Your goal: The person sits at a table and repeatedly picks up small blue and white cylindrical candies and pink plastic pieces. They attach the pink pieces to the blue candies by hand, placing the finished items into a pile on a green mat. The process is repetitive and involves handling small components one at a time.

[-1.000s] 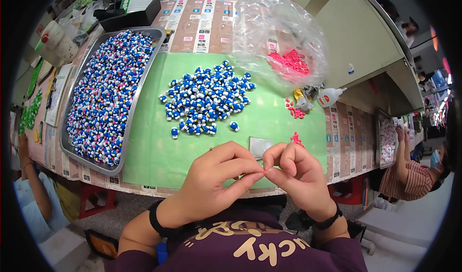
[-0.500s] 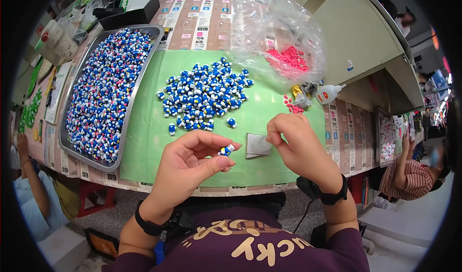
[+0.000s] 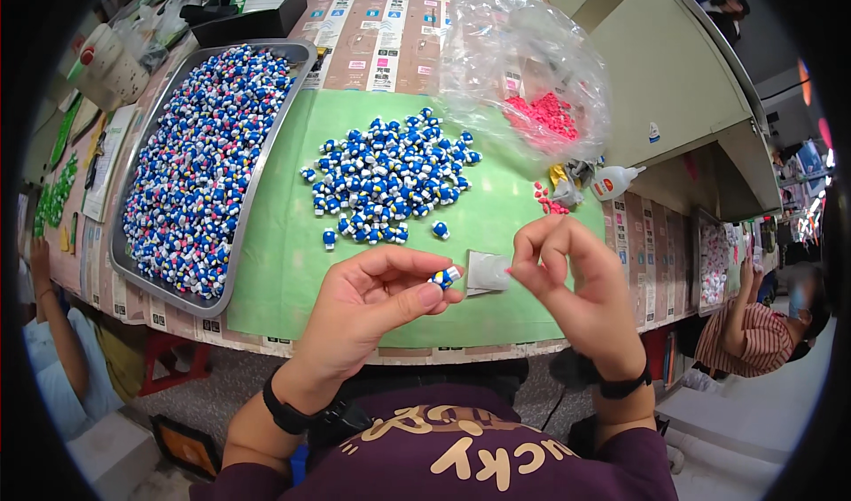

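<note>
Between thumb and fingers, my left hand [image 3: 381,301] pinches a small blue-and-white plastic figure [image 3: 445,277] with a yellow detail. My right hand [image 3: 581,284] is closed in a pinch, and a tiny pink piece [image 3: 509,271] seems to show at its fingertips. Just left of those fingertips, a small grey-white pad [image 3: 483,273] lies on the green sheet [image 3: 284,279]. Beyond my hands, a loose pile of similar figures [image 3: 390,177] is spread on the sheet. Several loose pink pieces [image 3: 554,204] lie past my right hand.
On the left stands a metal tray [image 3: 232,270] full of figures. A clear plastic bag [image 3: 523,44] holds more pink pieces [image 3: 545,115] at the back right, near a white squeeze bottle [image 3: 613,182]. A grey cabinet [image 3: 660,66] borders the right. Other people sit at both sides.
My right hand has drawn a little to the right, off the pad, and its fingertips now show. The left hand still holds the figure. The whole view has shifted slightly.
</note>
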Available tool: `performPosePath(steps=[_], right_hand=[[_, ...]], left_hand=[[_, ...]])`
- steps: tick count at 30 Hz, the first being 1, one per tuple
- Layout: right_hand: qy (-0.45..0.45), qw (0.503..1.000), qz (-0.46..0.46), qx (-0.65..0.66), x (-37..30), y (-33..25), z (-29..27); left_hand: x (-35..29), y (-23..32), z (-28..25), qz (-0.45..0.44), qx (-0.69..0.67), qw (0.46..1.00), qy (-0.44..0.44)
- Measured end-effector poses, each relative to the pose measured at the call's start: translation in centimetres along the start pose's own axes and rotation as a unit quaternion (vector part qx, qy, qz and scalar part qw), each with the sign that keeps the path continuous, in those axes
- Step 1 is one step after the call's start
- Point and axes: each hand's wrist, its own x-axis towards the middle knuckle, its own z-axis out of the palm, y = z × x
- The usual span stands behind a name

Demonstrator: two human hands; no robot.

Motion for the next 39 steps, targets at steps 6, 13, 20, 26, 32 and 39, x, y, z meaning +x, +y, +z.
performPosePath(steps=[6, 13, 20, 26, 32, 39], right_hand=[[0.064, 0.995, -0.070, 0.037, -1.2, -0.7, 3.2], [0.089, 0.972, -0.177, -0.127, -1.3, -0.3, 3.3], [0.028, 0.997, -0.074, -0.008, -2.1, 0.1, 2.7], [0.092, 0.993, -0.075, 0.028, -1.5, 1.2, 0.9], [0.232, 0.972, 0.000, -0.042, -3.3, 3.7, -5.3], [0.210, 0.961, 0.058, -0.172, -5.2, 5.9, -7.1]], left_hand=[[-0.1, 0.1, 1.7, 0.090, 0.059, 0.994, 0.000], [-0.5, -0.9, 2.8, 0.202, 0.166, 0.965, 0.027], [-0.3, -0.3, 2.6, 0.352, 0.374, 0.858, -0.002], [-0.9, 2.7, -1.6, 0.392, 0.423, 0.815, 0.045], [-3.4, 8.8, -11.3, 0.364, 0.464, 0.753, 0.292], [-1.5, 7.7, -8.6, 0.298, 0.642, 0.621, 0.337]])
